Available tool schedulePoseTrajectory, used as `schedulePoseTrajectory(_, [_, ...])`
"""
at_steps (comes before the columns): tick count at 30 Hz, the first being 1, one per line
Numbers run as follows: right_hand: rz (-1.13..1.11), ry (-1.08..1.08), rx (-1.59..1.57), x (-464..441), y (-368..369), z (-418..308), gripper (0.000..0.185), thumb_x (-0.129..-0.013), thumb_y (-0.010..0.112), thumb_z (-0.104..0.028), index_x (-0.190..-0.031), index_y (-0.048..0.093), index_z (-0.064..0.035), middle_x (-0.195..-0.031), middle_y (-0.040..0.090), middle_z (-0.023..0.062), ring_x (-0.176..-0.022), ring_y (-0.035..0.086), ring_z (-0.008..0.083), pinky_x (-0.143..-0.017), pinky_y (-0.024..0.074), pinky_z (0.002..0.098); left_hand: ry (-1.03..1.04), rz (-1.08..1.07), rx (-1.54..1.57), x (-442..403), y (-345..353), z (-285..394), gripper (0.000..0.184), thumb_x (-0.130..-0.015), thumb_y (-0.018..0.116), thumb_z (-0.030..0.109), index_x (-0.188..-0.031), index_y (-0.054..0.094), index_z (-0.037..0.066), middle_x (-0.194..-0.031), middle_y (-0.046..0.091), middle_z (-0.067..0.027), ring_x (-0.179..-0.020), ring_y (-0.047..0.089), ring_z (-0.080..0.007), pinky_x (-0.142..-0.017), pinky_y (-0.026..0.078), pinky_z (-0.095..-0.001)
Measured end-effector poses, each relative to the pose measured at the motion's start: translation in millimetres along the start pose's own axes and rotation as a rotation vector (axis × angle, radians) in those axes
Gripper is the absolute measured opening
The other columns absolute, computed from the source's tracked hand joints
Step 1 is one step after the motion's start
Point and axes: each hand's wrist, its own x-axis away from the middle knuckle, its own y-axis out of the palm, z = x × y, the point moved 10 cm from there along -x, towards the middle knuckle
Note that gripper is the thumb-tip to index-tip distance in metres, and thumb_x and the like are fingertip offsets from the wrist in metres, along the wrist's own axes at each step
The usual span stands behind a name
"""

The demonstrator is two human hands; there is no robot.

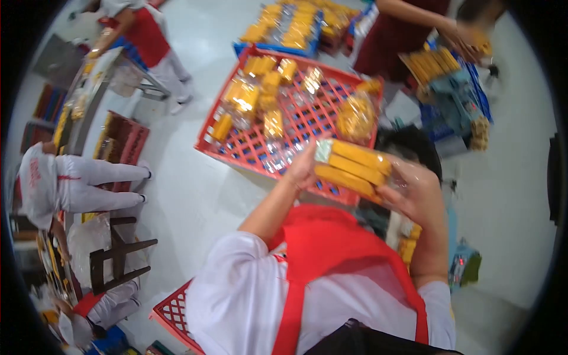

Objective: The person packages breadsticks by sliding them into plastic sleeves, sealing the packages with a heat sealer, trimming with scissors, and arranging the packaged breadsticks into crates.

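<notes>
A clear-wrapped pack of yellow bars (355, 167) is held up between my two hands, over the near edge of a red plastic crate (222, 155). My left hand (303, 167) grips the end with a pale label. Around the other end, my right hand (414, 189) has its fingers closed. Inside the crate, yellow packs (242, 97) lie at the left and a rounder bagged yellow bundle (356, 118) sits at the right.
Behind the crate stands a blue crate (307, 47) of yellow packs. A person (396, 41) works at the upper right beside a scale-like device (452, 97). Other people (94, 177) stand along a long table at the left, near a dark stool (118, 254).
</notes>
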Motion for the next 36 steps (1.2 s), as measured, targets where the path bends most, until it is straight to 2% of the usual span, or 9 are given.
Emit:
schedulePoseTrajectory(9, [0.135,-0.176,0.000,-57.7,-41.1,-36.1,0.048,-0.061,0.068,-0.018,-0.102,0.053,0.0010,-0.084,0.058,0.0176,-0.078,0.057,0.0311,-0.068,0.0453,0.0330,0.291,-0.228,-0.074,-6.9,60.7,119.0,0.051,-0.090,0.027,0.039,-0.129,0.024,0.007,-0.120,0.043,-0.0117,-0.110,0.044,-0.0243,-0.092,0.037,-0.0370])
schedulePoseTrajectory(12, [0.049,-0.137,-0.107,-69.5,-32.7,-40.9,0.048,-0.060,0.069,-0.018,-0.101,0.054,0.0009,-0.085,0.058,0.0171,-0.077,0.057,0.0313,-0.068,0.0451,0.0335,0.382,-0.107,-0.118,11.1,56.1,133.3,0.047,-0.091,0.026,0.036,-0.128,0.026,0.007,-0.120,0.043,-0.0132,-0.110,0.044,-0.0253,-0.092,0.037,-0.0373])
schedulePoseTrajectory(14, [0.165,-0.412,0.036,-70.7,-36.1,-65.9,0.047,-0.061,0.069,-0.017,-0.101,0.053,0.0012,-0.083,0.058,0.0173,-0.076,0.057,0.0308,-0.067,0.0449,0.0333,0.412,-0.127,-0.066,13.2,43.5,135.9,0.046,-0.091,0.026,0.035,-0.127,0.027,0.007,-0.119,0.043,-0.0135,-0.110,0.044,-0.0256,-0.092,0.037,-0.0376])
schedulePoseTrajectory(15, [0.162,-0.423,0.030,-72.1,-36.1,-69.4,0.047,-0.061,0.069,-0.017,-0.101,0.053,0.0012,-0.083,0.058,0.0173,-0.076,0.057,0.0308,-0.067,0.0449,0.0333,0.429,-0.155,-0.014,17.0,42.4,138.9,0.044,-0.092,0.026,0.034,-0.126,0.029,0.006,-0.119,0.043,-0.0139,-0.109,0.044,-0.0259,-0.092,0.037,-0.0378])
schedulePoseTrajectory(17, [0.065,-0.342,-0.087,-80.0,-30.4,-67.0,0.045,-0.062,0.068,-0.017,-0.100,0.053,0.0011,-0.083,0.058,0.0176,-0.075,0.057,0.0311,-0.067,0.0447,0.0335,0.450,-0.119,-0.011,23.8,34.8,142.8,0.045,-0.091,0.026,0.035,-0.126,0.029,0.006,-0.118,0.045,-0.0131,-0.108,0.046,-0.0251,-0.090,0.039,-0.0375])
schedulePoseTrajectory(24, [-0.005,-0.356,-0.100,-93.3,-17.2,-78.0,0.042,-0.064,0.068,-0.015,-0.100,0.053,0.0007,-0.084,0.058,0.0169,-0.076,0.057,0.0300,-0.067,0.0446,0.0326,0.516,-0.037,0.007,43.2,32.2,161.9,0.045,-0.091,0.025,0.036,-0.125,0.030,0.007,-0.118,0.045,-0.0130,-0.107,0.046,-0.0262,-0.090,0.038,-0.0396])
schedulePoseTrajectory(27, [0.069,-0.345,-0.150,-93.6,-17.3,-62.4,0.043,-0.063,0.068,-0.015,-0.101,0.054,0.0006,-0.084,0.058,0.0161,-0.076,0.057,0.0280,-0.067,0.0445,0.0320,0.538,-0.076,-0.070,43.3,28.4,173.6,0.046,-0.092,0.024,0.035,-0.125,0.028,0.005,-0.119,0.044,-0.0131,-0.107,0.045,-0.0267,-0.092,0.037,-0.0394])
schedulePoseTrajectory(29, [0.160,-0.481,-0.165,-89.1,-26.9,-73.1,0.045,-0.063,0.069,-0.016,-0.101,0.054,0.0011,-0.083,0.057,0.0152,-0.073,0.056,0.0268,-0.065,0.0442,0.0308,0.586,-0.084,-0.091,43.4,29.4,183.3,0.046,-0.091,0.024,0.035,-0.126,0.028,0.005,-0.119,0.044,-0.0125,-0.107,0.046,-0.0256,-0.091,0.038,-0.0387])
schedulePoseTrajectory(36, [0.220,-0.450,-0.254,-83.6,-35.1,-70.2,0.042,-0.066,0.067,-0.013,-0.102,0.053,0.0027,-0.077,0.054,0.0104,-0.066,0.051,0.0186,-0.060,0.0415,0.0260,0.515,-0.121,-0.069,27.4,30.9,173.9,0.049,-0.090,0.026,0.038,-0.125,0.028,0.004,-0.119,0.043,-0.0140,-0.108,0.045,-0.0250,-0.090,0.039,-0.0378])
